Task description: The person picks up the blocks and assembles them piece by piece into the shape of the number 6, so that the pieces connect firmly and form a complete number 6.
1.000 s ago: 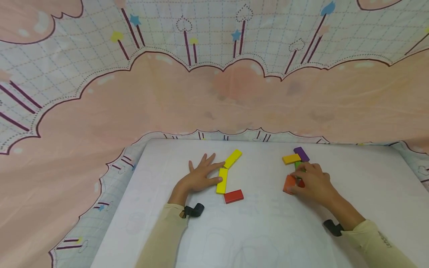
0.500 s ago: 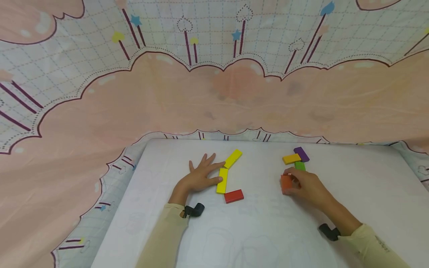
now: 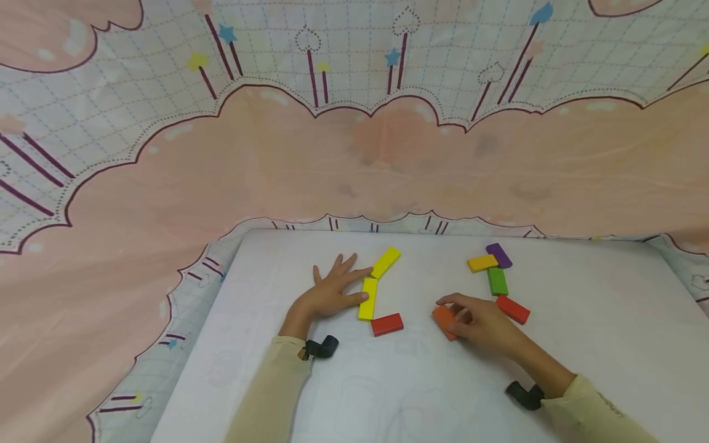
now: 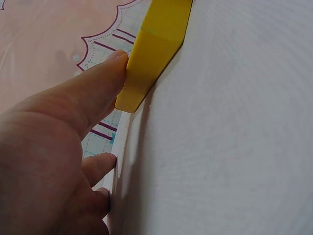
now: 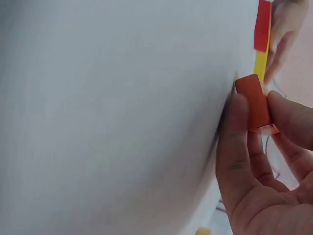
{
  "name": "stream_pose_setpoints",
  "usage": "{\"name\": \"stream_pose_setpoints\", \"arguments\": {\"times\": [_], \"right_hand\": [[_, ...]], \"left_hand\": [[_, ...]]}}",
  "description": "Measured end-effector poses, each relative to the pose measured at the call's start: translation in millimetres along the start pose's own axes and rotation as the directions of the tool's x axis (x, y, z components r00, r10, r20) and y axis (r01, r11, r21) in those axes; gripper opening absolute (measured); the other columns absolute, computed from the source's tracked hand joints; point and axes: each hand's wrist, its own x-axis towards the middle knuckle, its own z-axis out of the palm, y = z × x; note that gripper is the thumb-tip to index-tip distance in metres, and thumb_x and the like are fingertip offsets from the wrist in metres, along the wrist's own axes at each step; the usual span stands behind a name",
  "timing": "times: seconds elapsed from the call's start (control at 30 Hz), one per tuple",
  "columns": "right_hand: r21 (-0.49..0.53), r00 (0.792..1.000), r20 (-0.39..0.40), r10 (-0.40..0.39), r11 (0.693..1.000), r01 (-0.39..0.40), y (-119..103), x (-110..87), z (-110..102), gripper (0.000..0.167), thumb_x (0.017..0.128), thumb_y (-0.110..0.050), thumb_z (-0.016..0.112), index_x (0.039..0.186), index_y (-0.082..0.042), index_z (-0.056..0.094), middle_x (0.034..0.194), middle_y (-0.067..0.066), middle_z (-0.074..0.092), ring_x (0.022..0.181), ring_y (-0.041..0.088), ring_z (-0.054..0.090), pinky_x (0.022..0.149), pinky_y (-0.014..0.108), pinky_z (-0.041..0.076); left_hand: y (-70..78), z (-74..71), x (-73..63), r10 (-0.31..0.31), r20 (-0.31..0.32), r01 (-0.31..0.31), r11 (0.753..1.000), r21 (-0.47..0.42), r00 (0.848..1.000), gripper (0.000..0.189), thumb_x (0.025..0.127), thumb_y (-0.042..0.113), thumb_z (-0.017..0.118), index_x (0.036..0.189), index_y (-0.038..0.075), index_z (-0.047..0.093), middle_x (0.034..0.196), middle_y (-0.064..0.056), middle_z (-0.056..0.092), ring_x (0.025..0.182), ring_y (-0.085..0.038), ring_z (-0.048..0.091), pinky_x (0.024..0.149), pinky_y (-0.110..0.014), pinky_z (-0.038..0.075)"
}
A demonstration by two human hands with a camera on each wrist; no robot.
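Slantwise sits a smooth orange rectangular block (image 3: 443, 322), between the two groups of coloured blocks, its long axis running from far left to near right. The person's right hand (image 3: 482, 321) pinches it between thumb and fingers; whether its underside touches the surface cannot be told. The left hand (image 3: 331, 291) has its fingers spread, the thumb touching the side of a bright yellow rectangular block (image 3: 368, 300) whose long axis points almost straight away from the person. Just beyond, a second yellow rectangular block (image 3: 386, 262) slants away to the right, the left index fingertip at its near end. By the first yellow block's near end, a red rectangular block (image 3: 388, 324) lies nearly crosswise.

To the right, a purple block (image 3: 500, 255) and another red block (image 3: 514, 309) both slant from far left to near right; an amber block (image 3: 482, 263) lies nearly crosswise, and a green block (image 3: 497, 281) points almost straight away. The broad white surface (image 3: 432, 381) shows faint outlines. Behind it spreads a peach-and-white cloth (image 3: 354, 154) printed with scalloped edges, dashed grids, purple sticks and blue stars
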Motion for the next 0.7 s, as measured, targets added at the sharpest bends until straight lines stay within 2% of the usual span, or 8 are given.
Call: {"name": "stream_pose_setpoints", "arguments": {"times": [0.2, 0.33, 0.47, 0.7], "right_hand": [[0.050, 0.999, 0.036, 0.034, 0.998, -0.036, -11.1, -0.2, 10.7, 0.044, 0.091, -0.013, 0.076, 0.132, -0.024, 0.066, 0.105, -0.002, 0.070, 0.092, 0.015, 0.063, 0.073, 0.022, 0.057], [0.060, 0.999, 0.048, 0.003, 0.998, -0.005, -17.5, 1.2, 17.1, 0.038, 0.091, -0.013, 0.076, 0.127, -0.021, 0.069, 0.103, -0.002, 0.070, 0.089, 0.015, 0.062, 0.071, 0.021, 0.056], [0.033, 0.998, 0.050, -0.039, 0.999, 0.037, -20.9, 3.9, 23.9, 0.037, 0.091, -0.013, 0.076, 0.126, -0.020, 0.070, 0.100, -0.004, 0.069, 0.087, 0.013, 0.060, 0.070, 0.020, 0.054], [-0.040, 0.998, 0.030, -0.061, 0.997, 0.063, -26.0, 7.9, 32.3, 0.038, 0.090, -0.012, 0.076, 0.127, -0.019, 0.072, 0.090, -0.007, 0.062, 0.082, 0.012, 0.055, 0.069, 0.019, 0.051]], "left_hand": [[-0.7, -0.4, -0.3, 0.001, 0.009, -0.001, 1.000, 0.006, 1.000, 0.064, 0.097, 0.056, 0.059, 0.156, 0.043, 0.038, 0.174, 0.000, 0.006, 0.161, -0.030, -0.011, 0.112, -0.076, -0.021], [-2.1, -0.3, -0.2, 0.011, 0.004, -0.011, 1.000, 0.007, 1.000, 0.064, 0.097, 0.056, 0.059, 0.156, 0.043, 0.039, 0.174, 0.000, 0.007, 0.161, -0.029, -0.011, 0.112, -0.076, -0.021], [-3.4, 0.0, -0.4, 0.017, 0.000, -0.017, 1.000, 0.011, 1.000, 0.064, 0.096, 0.057, 0.059, 0.156, 0.043, 0.039, 0.174, 0.000, 0.007, 0.161, -0.029, -0.011, 0.112, -0.076, -0.021], [-6.1, -0.2, -0.6, 0.036, -0.010, -0.036, 0.999, 0.016, 0.999, 0.063, 0.097, 0.055, 0.060, 0.155, 0.043, 0.040, 0.174, 0.000, 0.007, 0.161, -0.029, -0.010, 0.112, -0.077, -0.020]]}}
